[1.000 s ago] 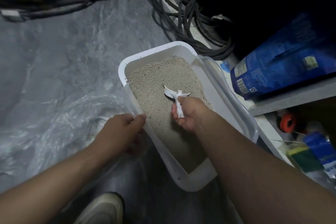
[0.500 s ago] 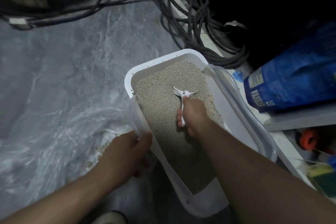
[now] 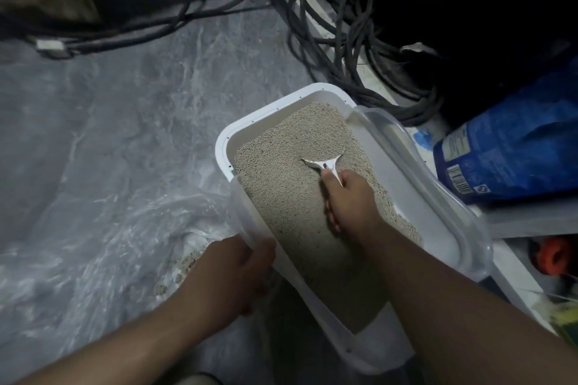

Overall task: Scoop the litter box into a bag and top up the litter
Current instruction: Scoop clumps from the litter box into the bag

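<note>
A white litter box [image 3: 225, 141] with a clear plastic rim sits on the grey floor, filled with beige litter [image 3: 291, 184]. My right hand [image 3: 350, 203] grips the handle of a small white scoop [image 3: 327, 164], whose head is dug into the litter near the middle of the box. My left hand [image 3: 231, 275] holds the box's near left rim. A clear plastic bag [image 3: 103, 244] lies spread on the floor to the left, with some litter in it close to my left hand. A blue litter bag [image 3: 513, 147] lies on its side to the right.
A tangle of dark cables [image 3: 337, 50] lies behind the box and runs along the back wall. On the right, a grey shelf edge [image 3: 531, 222] carries the blue bag, with an orange object [image 3: 553, 256] and clutter beneath it. Grey floor stretches to the left.
My right hand has pushed the scoop a little further up the box through the litter. My left hand has stayed on the rim. The camera has shifted.
</note>
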Action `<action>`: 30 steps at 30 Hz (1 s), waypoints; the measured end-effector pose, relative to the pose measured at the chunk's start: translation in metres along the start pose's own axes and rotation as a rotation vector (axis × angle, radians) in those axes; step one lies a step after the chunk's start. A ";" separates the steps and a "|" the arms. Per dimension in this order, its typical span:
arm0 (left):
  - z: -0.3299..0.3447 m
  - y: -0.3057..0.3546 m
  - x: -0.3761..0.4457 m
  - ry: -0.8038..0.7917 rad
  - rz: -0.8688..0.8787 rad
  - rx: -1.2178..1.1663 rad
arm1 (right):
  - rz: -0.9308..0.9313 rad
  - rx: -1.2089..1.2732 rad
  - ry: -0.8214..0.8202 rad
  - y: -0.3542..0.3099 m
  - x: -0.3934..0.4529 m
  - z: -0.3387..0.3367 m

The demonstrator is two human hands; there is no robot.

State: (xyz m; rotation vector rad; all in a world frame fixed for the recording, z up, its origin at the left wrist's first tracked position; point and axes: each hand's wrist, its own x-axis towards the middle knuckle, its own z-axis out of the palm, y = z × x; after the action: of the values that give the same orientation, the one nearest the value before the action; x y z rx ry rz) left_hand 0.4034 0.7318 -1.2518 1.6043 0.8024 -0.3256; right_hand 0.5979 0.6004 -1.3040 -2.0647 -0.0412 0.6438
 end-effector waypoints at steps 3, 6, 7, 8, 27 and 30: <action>0.003 0.001 -0.002 0.026 -0.005 -0.008 | -0.023 0.014 0.006 0.005 0.002 0.003; 0.006 0.000 -0.001 0.070 0.017 -0.030 | -0.022 0.058 -0.002 0.010 0.003 0.003; 0.007 0.000 0.000 0.088 0.041 -0.026 | -0.020 0.071 -0.012 0.012 0.001 0.003; 0.007 -0.001 0.002 0.105 0.058 -0.019 | -0.015 0.079 -0.023 0.014 0.000 0.003; -0.006 0.012 0.004 0.020 0.072 0.053 | 0.132 -0.007 -0.119 -0.031 0.000 -0.021; -0.009 0.012 0.006 -0.004 0.076 0.074 | 0.100 -0.031 -0.113 -0.021 -0.010 -0.021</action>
State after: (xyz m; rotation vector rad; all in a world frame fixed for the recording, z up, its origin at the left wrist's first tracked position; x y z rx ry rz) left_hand 0.4133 0.7418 -1.2449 1.6983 0.7318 -0.3074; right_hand 0.6033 0.5928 -1.2737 -2.0688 -0.0124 0.8256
